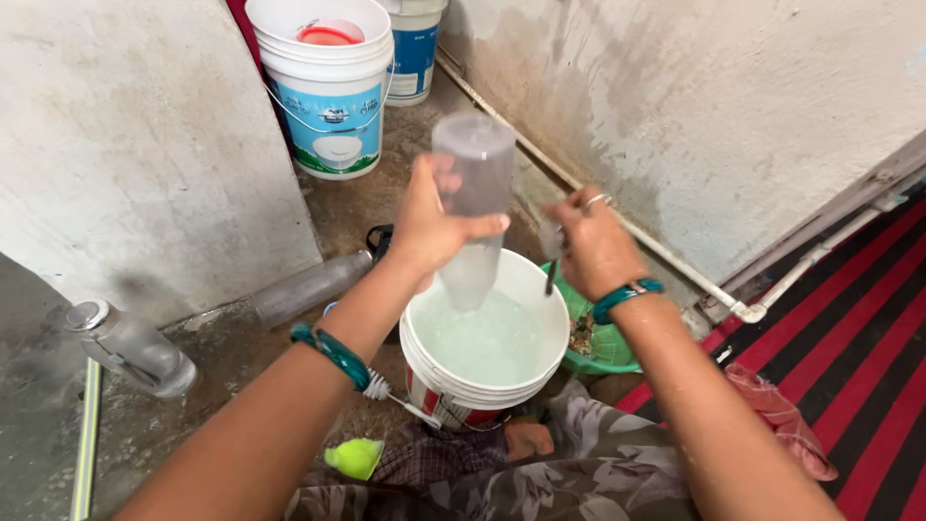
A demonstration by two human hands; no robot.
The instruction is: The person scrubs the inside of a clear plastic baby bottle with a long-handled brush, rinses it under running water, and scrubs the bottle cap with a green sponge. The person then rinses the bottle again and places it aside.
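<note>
Motion blurs the clear plastic bottle [472,207] and the object in the right hand [590,246]; the frame's top edge crops the blue-labelled bucket [415,53].

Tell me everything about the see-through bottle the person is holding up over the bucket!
The clear plastic bottle is tall and round, cloudy-looking, maybe wet or soapy inside. It is held upside down, its flat base up and its narrow end pointing down. The left hand grips it around the middle. It hangs just above the white bucket of pale, foamy water. Whether the neck touches the water cannot be told. The right hand is close beside it, holding a thin dark stick, not touching the bottle.
</note>
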